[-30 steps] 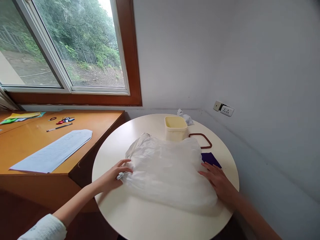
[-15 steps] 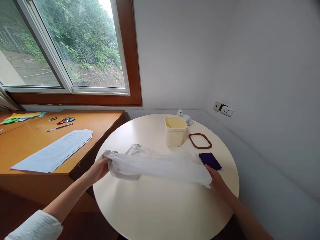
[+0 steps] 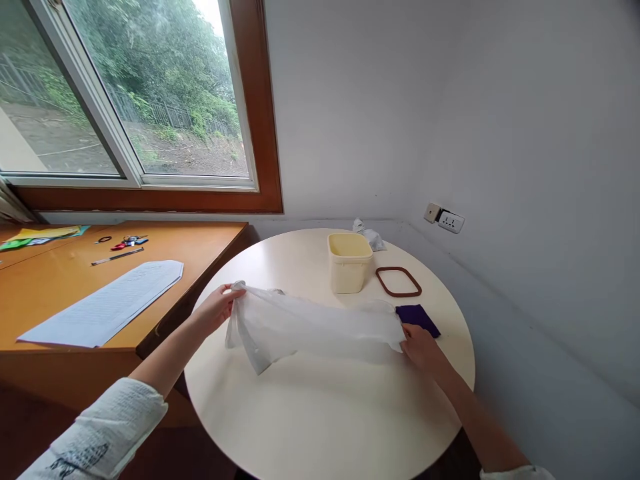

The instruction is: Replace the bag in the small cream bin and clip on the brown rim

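A thin, translucent white plastic bag is stretched sideways above the round table. My left hand pinches its left end, where a loose corner hangs down. The bag's other end is gripped by my right hand, beside a folded dark purple cloth. Beyond the bag stands a cream plastic bin, upright with its open top facing up. A brown-red rounded square ring lies flat to the right of the bin.
A small crumpled plastic bag lies at the table's back edge by the wall. Left of the table, a wooden desk carries printed papers, a pen and keys. A wall socket is at the right.
My left hand has risen and moved slightly right with its end of the bag. My right hand has shifted a little left and up. The bag's left corner now hangs lower.
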A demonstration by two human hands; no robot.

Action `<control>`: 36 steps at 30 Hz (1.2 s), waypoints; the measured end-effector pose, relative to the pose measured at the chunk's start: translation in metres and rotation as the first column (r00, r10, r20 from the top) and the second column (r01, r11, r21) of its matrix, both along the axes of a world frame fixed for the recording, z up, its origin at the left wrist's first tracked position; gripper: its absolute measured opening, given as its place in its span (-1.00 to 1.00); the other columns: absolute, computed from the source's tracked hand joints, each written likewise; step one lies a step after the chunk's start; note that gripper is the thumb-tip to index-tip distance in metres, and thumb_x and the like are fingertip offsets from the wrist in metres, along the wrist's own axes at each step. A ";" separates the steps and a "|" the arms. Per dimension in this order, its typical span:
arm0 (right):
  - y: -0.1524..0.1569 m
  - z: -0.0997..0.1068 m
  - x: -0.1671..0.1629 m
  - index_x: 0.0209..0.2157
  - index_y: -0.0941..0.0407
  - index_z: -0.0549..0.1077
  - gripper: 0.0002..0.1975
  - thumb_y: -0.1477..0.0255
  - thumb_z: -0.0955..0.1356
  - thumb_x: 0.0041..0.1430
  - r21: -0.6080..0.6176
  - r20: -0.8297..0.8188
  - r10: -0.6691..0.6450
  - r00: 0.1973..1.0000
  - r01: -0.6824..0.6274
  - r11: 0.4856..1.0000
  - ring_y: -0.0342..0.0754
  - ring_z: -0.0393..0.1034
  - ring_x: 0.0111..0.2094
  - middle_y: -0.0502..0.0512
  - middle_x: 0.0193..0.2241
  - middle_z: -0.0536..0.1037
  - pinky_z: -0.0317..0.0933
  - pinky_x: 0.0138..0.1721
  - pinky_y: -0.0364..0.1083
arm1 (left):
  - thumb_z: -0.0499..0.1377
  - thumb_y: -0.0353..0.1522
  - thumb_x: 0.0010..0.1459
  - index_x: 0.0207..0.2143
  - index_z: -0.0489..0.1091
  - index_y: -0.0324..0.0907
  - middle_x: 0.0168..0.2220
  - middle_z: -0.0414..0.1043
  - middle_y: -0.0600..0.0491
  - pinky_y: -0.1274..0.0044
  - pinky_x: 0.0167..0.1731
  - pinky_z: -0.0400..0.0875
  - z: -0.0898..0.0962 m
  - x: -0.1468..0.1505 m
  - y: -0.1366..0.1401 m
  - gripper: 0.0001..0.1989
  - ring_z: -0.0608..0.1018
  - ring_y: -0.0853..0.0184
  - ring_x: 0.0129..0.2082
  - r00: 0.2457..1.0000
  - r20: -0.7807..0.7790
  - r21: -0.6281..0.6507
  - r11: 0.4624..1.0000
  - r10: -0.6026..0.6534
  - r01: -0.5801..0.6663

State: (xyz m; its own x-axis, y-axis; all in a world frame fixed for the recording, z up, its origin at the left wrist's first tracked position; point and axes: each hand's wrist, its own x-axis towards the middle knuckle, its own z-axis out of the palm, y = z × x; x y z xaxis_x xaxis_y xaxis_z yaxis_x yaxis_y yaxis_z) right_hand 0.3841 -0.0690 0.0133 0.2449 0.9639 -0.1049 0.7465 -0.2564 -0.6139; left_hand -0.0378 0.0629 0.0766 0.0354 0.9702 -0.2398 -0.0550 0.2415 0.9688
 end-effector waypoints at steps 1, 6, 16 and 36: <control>-0.001 0.001 0.001 -0.61 0.11 0.23 -0.84 0.49 0.17 0.00 0.005 -0.018 0.022 1.000 -0.022 1.000 -0.17 0.12 -0.62 -0.03 -0.67 0.32 -0.10 -0.57 -0.17 | 0.28 -0.38 -0.17 -0.37 0.27 -0.20 -0.49 0.35 0.13 0.65 -0.53 0.35 0.004 0.000 0.002 -0.71 0.42 0.47 -0.55 1.000 0.007 0.025 1.000 0.009 -0.010; -0.017 0.010 0.008 -0.04 0.09 0.24 -0.62 0.36 0.22 0.05 0.110 -0.286 0.191 0.939 -0.166 0.980 -0.06 0.37 -0.40 0.08 -0.36 0.48 0.22 -0.39 -0.09 | 0.16 -0.17 -0.02 -0.33 0.33 -0.24 -0.43 0.41 0.04 0.57 -0.48 0.36 0.016 0.008 -0.006 -0.68 0.46 0.35 -0.46 0.999 -0.048 0.094 0.995 -0.014 0.019; -0.028 0.002 -0.003 -0.08 -0.08 0.38 -0.67 0.35 0.29 0.06 0.350 0.088 0.301 0.949 -0.313 0.883 0.14 -0.17 0.22 0.02 0.20 0.05 -0.10 0.14 0.20 | 0.14 0.05 -0.11 0.11 0.08 -0.08 0.12 0.18 -0.13 0.34 -0.07 0.33 -0.001 0.015 -0.058 -0.23 0.27 0.03 0.09 0.837 -0.335 0.148 0.853 -0.433 0.500; 0.030 -0.008 -0.006 -0.67 0.08 0.06 -0.66 0.18 0.19 0.00 0.239 -0.260 -0.055 0.964 0.120 0.964 -0.21 -0.06 -0.63 -0.13 -0.72 0.04 -0.13 -0.59 -0.18 | 0.21 -0.30 -0.08 0.14 -0.10 -0.08 -0.36 0.39 0.05 0.42 -0.41 0.45 -0.011 0.009 -0.045 -0.24 0.53 0.24 -0.38 0.898 -0.372 0.006 0.966 -0.237 0.257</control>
State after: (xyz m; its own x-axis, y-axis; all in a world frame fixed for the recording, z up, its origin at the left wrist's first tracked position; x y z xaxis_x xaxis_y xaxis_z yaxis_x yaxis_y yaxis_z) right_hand 0.3781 -0.0388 0.0053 0.3266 0.9427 0.0688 0.5436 -0.1278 -0.8296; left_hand -0.0289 0.0176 0.0657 0.1953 0.9533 -0.2302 0.3594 0.1488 0.9212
